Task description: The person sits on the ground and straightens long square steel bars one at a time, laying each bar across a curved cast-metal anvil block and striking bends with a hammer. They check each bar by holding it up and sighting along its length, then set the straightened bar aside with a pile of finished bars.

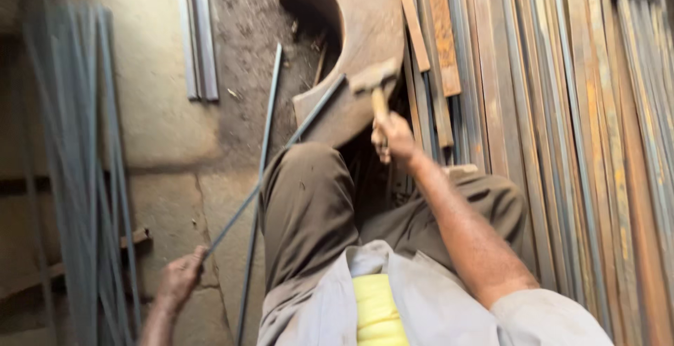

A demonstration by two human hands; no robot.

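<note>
The person sits low with knees bent, and both hands are busy. The right hand (394, 137) has its fingers wrapped tight around the wooden handle of a hammer (375, 82). The hammer head is up, just above a big curved metal block (365, 30) that lies far in the middle of the scene. The left hand (181, 276) is near, at the bottom left, with its fingers closed around the near end of a long thin steel rod (274, 177). The rod runs slanting from that hand, past the left knee (309, 170), up to the block, where its far end rests under the hammer.

The work looks like it is in the middle. The rod lies on the block and the hammer is raised over it, so I think the hitting is going on now. The rod looks mostly straight from here, but the picture is blurry, so I cannot tell how much is left to do.

A second thin rod (263, 142) lies on the ground just beside the first one and crosses it. A bundle of thin rods (84, 142) lies on the left. Rusty flat bars (562, 107) fill the right side, close to the hammer arm. Two pale metal strips (198, 33) lie far on the left. The bent knee sits very near the held rod and could get in its way.
</note>
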